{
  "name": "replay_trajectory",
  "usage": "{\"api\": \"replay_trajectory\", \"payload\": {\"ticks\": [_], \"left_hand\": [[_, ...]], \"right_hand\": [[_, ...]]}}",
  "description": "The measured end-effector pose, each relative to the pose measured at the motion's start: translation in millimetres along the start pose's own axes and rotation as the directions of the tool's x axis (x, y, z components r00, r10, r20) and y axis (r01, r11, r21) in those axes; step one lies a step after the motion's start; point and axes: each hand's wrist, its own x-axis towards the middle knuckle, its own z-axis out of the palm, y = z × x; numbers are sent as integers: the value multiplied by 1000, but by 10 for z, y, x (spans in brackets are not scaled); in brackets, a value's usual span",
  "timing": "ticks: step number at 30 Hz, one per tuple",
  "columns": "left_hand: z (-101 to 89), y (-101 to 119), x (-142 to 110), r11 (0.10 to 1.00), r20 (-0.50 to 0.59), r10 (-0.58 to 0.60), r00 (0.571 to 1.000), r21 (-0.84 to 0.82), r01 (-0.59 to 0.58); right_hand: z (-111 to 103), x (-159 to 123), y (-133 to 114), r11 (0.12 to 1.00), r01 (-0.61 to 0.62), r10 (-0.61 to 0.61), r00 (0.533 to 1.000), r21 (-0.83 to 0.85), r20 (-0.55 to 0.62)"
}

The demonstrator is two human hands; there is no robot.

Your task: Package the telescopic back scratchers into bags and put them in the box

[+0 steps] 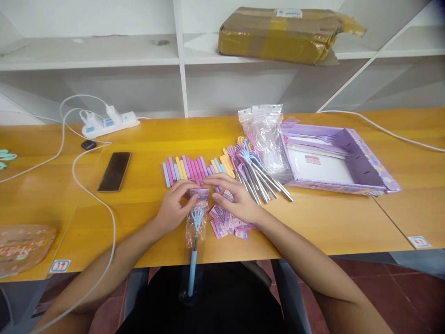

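Note:
A clear plastic bag (189,232) holds a light blue back scratcher (193,266) with a hand-shaped head and a purple printed card (201,195). Its lower end hangs past the table's front edge. My left hand (176,204) is closed on the bag's upper left side, thumb against the card area. My right hand (239,198) curls at the top right of the bag, its fingertips meeting the upper edge; the exact grip is partly hidden. Below my right palm lie scattered printed cards (222,221). Beyond my fingers, several coloured handle tubes (184,168) lie in a row.
Metal back scratchers (257,174) are piled right of the tubes, beside clear bags (266,134). A purple open box (368,160) stands further right. On the left are a phone (114,171), a power strip (111,124) and a white cable (113,222). A taped carton (278,37) rests on the shelf.

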Motion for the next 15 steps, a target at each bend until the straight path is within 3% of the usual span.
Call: {"api": "replay_trajectory", "payload": {"ticks": [5,8,11,15], "left_hand": [[69,-16,-30,946,-24,-199,980,-266,186],[84,-45,-23,872,56,-316,947,-376,313],[66,-65,1,840,134,-329,935,-412,354],[24,-46,17,821,181,-271,945,-470,325]], "right_hand": [[-10,2,-1,999,25,-25,1000,-40,-17],[2,-2,3,990,94,-97,995,-104,-17],[28,-6,20,970,183,-180,983,-159,30],[47,2,39,949,244,-231,969,-199,84]]}}
